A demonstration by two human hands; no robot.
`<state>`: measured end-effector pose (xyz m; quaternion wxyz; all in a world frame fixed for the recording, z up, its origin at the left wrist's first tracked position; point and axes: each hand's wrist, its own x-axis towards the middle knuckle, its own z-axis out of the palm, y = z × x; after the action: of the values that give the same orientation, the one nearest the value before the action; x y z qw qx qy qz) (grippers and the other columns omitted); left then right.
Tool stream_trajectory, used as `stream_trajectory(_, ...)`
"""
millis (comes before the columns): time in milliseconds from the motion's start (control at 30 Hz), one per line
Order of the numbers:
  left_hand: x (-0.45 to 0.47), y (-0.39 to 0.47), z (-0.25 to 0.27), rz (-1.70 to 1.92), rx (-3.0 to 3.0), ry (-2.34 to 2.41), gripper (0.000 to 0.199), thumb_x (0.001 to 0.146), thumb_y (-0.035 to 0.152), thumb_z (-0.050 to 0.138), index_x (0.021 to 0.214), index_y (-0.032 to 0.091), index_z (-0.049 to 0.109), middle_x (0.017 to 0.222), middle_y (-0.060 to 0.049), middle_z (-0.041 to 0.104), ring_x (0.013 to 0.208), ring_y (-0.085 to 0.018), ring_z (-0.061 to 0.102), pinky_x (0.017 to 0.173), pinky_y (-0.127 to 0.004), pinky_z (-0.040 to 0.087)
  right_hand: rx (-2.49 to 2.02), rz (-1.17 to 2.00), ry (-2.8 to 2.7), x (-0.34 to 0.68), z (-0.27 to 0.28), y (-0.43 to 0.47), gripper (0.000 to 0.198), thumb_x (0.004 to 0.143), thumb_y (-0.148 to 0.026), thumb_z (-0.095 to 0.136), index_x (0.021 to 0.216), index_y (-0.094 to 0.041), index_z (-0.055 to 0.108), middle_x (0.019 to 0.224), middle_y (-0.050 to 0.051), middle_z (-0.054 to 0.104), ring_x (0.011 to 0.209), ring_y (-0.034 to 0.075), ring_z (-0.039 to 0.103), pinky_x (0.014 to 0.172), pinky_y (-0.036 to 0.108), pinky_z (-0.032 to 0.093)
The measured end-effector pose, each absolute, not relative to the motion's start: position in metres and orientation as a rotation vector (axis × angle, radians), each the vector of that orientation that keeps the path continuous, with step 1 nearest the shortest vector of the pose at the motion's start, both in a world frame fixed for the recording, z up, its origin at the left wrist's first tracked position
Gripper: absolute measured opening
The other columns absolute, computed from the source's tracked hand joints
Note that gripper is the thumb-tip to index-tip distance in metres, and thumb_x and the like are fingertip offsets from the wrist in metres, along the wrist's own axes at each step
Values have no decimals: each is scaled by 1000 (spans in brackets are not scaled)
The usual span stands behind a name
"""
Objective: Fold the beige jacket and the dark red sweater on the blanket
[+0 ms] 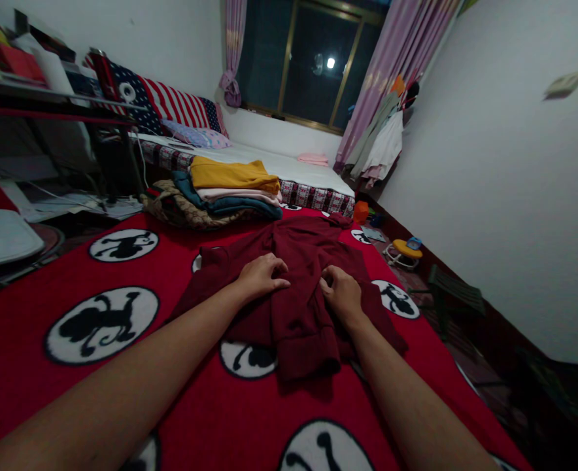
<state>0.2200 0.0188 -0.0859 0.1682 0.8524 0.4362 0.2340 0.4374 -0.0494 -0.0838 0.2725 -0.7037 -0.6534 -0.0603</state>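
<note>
A dark maroon long-sleeved garment [301, 320], which looks like a sweatshirt, lies spread and creased on a red blanket [186, 392] with round white monkey patterns. One ribbed end of it points toward me. My left hand [263, 276] rests on the left part of the cloth, fingers bent, with a gap between them and the thumb. On the right side, my right hand [342, 292] has its fingers curled in, thumb and forefinger close together on a fold of the garment. Its palm side is hidden.
Behind the garment sits a stack of folded clothes [235, 176], mustard on top, beside a patterned brown bundle [191, 206]. A cluttered desk [63, 108] stands left. A second bed [269, 160] lies beneath the window. A yellow-topped stool [407, 248] is on the floor to the right.
</note>
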Motion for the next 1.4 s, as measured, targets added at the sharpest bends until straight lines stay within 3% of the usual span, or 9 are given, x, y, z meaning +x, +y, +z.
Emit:
stream_trajectory(133, 220, 19, -88, 687, 2414, 1240, 26, 74, 38, 73, 96, 24, 69, 98, -1, 65, 88, -17, 62, 73, -25, 46, -1843, -209, -1470, 446, -83, -52, 7, 79, -25, 51, 76, -20, 55, 96, 4, 62, 78, 15, 56, 64, 25, 35)
stream_trajectory(433, 209, 26, -83, 564, 2465, 935, 42, 72, 29, 76, 112, 24, 66, 109, -5, 58, 98, -19, 57, 85, -28, 47, -2165, 46, -1745, 465, -66, -50, 2, 72, -21, 58, 71, -21, 59, 81, 1, 62, 73, 16, 55, 60, 25, 32)
stream_trajectory(700, 193, 17, -49, 116, 2559, 625, 48, 60, 36, 85, 107, 32, 72, 127, -6, 46, 123, -27, 44, 105, -37, 35, -1702, 314, -2443, 462, -23, -72, 34, 60, -10, 69, 91, -22, 64, 95, 1, 53, 76, 13, 51, 64, 21, 37)
stream_trajectory(900, 197, -7, -18, 24, 2591, 656, 42, 44, 17, 88, 84, 27, 77, 106, -3, 61, 101, -23, 57, 86, -26, 46, -1568, 216, -2542, 438, -13, -83, 33, 66, -5, 58, 91, -23, 68, 94, 2, 55, 78, 14, 52, 67, 22, 38)
stream_trajectory(1000, 202, -24, -6, -45, 2565, 614, 51, 39, 16, 88, 88, 27, 76, 89, 0, 66, 79, -19, 60, 66, -22, 46, -1477, 266, -2570, 435, -9, -85, 24, 68, -6, 56, 78, -22, 70, 92, 3, 58, 83, 15, 54, 73, 24, 40)
stream_trajectory(1100, 210, -45, -1, -77, 2616, 613, 66, 33, 16, 90, 96, 27, 74, 87, -1, 69, 75, -21, 61, 63, -26, 44, -1383, 452, -2510, 435, 0, -90, 23, 66, -4, 54, 73, -20, 69, 90, 3, 63, 87, 17, 56, 78, 25, 42)
stream_trajectory(1167, 219, -60, -2, -126, 2750, 683, 68, 35, 20, 91, 100, 24, 73, 96, -8, 69, 84, -28, 62, 65, -30, 46, -1373, 646, -2451, 436, 7, -94, 21, 67, -6, 54, 76, -19, 68, 87, 2, 66, 84, 17, 58, 77, 25, 43)
stream_trajectory(1267, 233, -82, -9, -163, 2946, 809, 54, 52, 22, 84, 104, 17, 71, 110, -19, 65, 98, -35, 60, 72, -37, 49, -1402, 869, -2415, 437, 16, -98, 14, 72, -13, 57, 79, -18, 68, 81, 0, 68, 77, 16, 59, 75, 25, 44)
stream_trajectory(1400, 246, -95, -15, -191, 3005, 751, 25, 68, 8, 65, 92, 13, 72, 94, -20, 70, 87, -32, 65, 69, -37, 50, -1405, 961, -2458, 439, 17, -99, 8, 73, -17, 59, 76, -17, 66, 74, -1, 65, 70, 13, 56, 66, 22, 41)
